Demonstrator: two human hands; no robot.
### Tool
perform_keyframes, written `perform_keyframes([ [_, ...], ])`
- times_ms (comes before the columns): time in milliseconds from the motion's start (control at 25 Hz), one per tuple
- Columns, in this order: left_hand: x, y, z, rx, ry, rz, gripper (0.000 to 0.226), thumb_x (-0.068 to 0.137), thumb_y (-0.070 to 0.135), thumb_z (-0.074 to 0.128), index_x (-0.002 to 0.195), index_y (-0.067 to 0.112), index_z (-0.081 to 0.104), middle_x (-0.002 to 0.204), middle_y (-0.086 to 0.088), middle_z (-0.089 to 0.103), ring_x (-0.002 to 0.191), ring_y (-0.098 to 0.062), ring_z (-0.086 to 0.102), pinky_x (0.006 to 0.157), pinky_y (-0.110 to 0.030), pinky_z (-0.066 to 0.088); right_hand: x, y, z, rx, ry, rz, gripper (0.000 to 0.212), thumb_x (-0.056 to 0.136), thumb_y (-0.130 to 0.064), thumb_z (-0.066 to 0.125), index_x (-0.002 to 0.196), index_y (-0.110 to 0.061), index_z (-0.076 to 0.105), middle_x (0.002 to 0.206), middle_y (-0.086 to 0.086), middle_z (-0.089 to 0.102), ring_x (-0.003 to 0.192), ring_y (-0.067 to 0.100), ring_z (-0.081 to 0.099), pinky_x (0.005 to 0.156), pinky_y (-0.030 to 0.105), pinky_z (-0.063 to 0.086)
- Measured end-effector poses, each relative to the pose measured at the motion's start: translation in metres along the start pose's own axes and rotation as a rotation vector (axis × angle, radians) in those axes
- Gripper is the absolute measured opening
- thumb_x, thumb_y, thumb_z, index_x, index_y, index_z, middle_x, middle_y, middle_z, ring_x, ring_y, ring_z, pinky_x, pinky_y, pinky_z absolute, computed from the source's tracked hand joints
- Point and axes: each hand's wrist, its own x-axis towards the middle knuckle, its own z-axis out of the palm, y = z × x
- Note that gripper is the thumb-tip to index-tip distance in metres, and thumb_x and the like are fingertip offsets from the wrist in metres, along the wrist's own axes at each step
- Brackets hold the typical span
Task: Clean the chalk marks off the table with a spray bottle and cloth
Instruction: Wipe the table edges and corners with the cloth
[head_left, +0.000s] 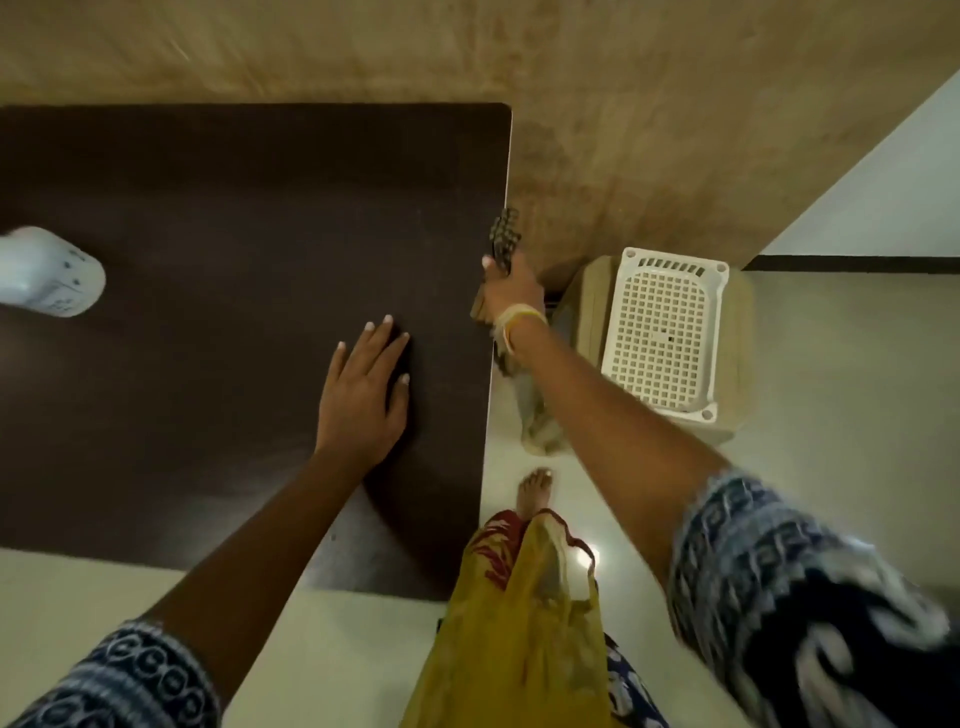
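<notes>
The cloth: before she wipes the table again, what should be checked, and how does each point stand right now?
1. Cloth in hand: ok. The right hand grips it at the table's right edge, part of it hanging below.
2. Cloth on the surface: not ok. It sits at the edge, not flat on the table.
3. Left hand steadying: ok. It lies flat on the table, fingers straight.
4. Spray bottle within reach: ok. It stands on the table at far left, untouched.
5. Chalk marks left: cannot tell. None show on the dark top, but the picture is blurred.
</notes>
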Motion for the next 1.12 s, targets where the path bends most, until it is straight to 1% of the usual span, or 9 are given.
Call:
perform_keyframes([
  [200, -0.051, -0.020, -0.002, 0.069, -0.142, -0.007, 0.057, 0.100, 0.037, 0.029, 0.154, 0.025, 0.017, 0.163, 0.003, 0.012, 0.150, -0.016, 0.007, 0.121, -0.046, 0.013, -0.056, 0.012, 0.004, 0.007, -0.016, 0.059, 0.045, 0.101, -0.030, 0.044, 0.145, -0.019, 0.038, 0.140, 0.011, 0.050, 0.126, 0.032, 0.047, 0.095, 0.028, 0.035],
  [360, -0.051, -0.025, -0.005, 0.163, -0.205, 0.036, 0.058, 0.102, 0.038, 0.025, 0.155, 0.025, 0.004, 0.163, 0.002, 0.002, 0.150, -0.017, 0.002, 0.121, -0.047, 0.011, -0.177, 0.079, 0.028, -0.001, 0.106, 0.097, 0.036, 0.100, -0.035, 0.044, 0.132, -0.018, 0.049, 0.122, 0.007, 0.061, 0.115, 0.030, 0.056, 0.087, 0.029, 0.037],
  [440, -0.050, -0.024, -0.004, 0.170, -0.215, 0.048, 0.059, 0.102, 0.038, 0.022, 0.156, 0.024, 0.003, 0.164, 0.001, 0.000, 0.150, -0.019, 0.001, 0.120, -0.046, 0.010, -0.209, 0.095, 0.036, -0.064, 0.192, 0.096, 0.037, 0.100, -0.035, 0.043, 0.132, -0.018, 0.048, 0.122, 0.007, 0.061, 0.114, 0.028, 0.056, 0.088, 0.029, 0.039],
  [600, -0.047, -0.026, -0.009, 0.123, -0.236, 0.077, 0.060, 0.102, 0.036, 0.030, 0.155, 0.021, 0.006, 0.164, -0.002, 0.003, 0.150, -0.022, 0.003, 0.120, -0.046, 0.012, -0.183, 0.082, 0.046, -0.307, 0.302, 0.016, 0.041, 0.099, -0.031, 0.041, 0.139, -0.024, 0.042, 0.118, 0.016, 0.063, 0.109, 0.038, 0.058, 0.089, 0.041, 0.046],
  [720, -0.060, -0.033, -0.020, 0.028, -0.248, 0.142, 0.062, 0.099, 0.029, 0.044, 0.154, 0.018, 0.019, 0.162, -0.005, 0.013, 0.149, -0.024, 0.014, 0.118, -0.043, 0.023, -0.135, 0.055, 0.042, -0.552, 0.345, -0.013, 0.050, 0.098, -0.025, 0.039, 0.147, -0.031, 0.032, 0.132, 0.016, 0.050, 0.115, 0.036, 0.052, 0.089, 0.044, 0.046],
  [800, -0.080, -0.055, -0.029, -0.029, -0.219, 0.175, 0.060, 0.096, 0.027, 0.052, 0.151, 0.019, 0.031, 0.160, -0.006, 0.020, 0.146, -0.024, 0.023, 0.114, -0.041, 0.031, -0.132, 0.047, 0.052, -0.750, 0.467, -0.020, 0.049, 0.097, -0.026, 0.042, 0.145, -0.026, 0.037, 0.137, 0.016, 0.038, 0.121, 0.035, 0.045, 0.090, 0.043, 0.044],
  [880, -0.096, -0.091, -0.038, -0.043, -0.160, 0.146, 0.055, 0.093, 0.027, 0.057, 0.145, 0.019, 0.042, 0.158, -0.006, 0.026, 0.143, -0.024, 0.029, 0.112, -0.039, 0.034, -0.156, 0.055, 0.075, -0.961, 0.542, -0.059, 0.054, 0.094, -0.035, 0.045, 0.142, -0.013, 0.039, 0.135, 0.016, 0.040, 0.118, 0.035, 0.043, 0.088, 0.045, 0.043],
  [1000, -0.109, -0.150, -0.051, -0.022, -0.104, 0.094, 0.052, 0.093, 0.033, 0.058, 0.142, 0.022, 0.046, 0.155, -0.008, 0.030, 0.141, -0.025, 0.033, 0.111, -0.040, 0.036, -0.193, 0.064, 0.107, -1.101, 0.455, 0.039, 0.061, 0.091, -0.037, 0.043, 0.140, -0.001, 0.036, 0.136, 0.012, 0.041, 0.114, 0.034, 0.043, 0.088, 0.046, 0.040],
  [1120, -0.111, -0.180, -0.054, -0.114, -0.165, 0.123, 0.058, 0.093, 0.031, 0.058, 0.147, 0.026, 0.038, 0.158, -0.004, 0.027, 0.143, -0.023, 0.029, 0.114, -0.040, 0.031, -0.192, 0.042, 0.153, -1.046, 0.423, 0.064, 0.054, 0.096, -0.024, 0.037, 0.143, 0.002, 0.032, 0.145, 0.013, 0.033, 0.120, 0.033, 0.043, 0.092, 0.044, 0.041],
])
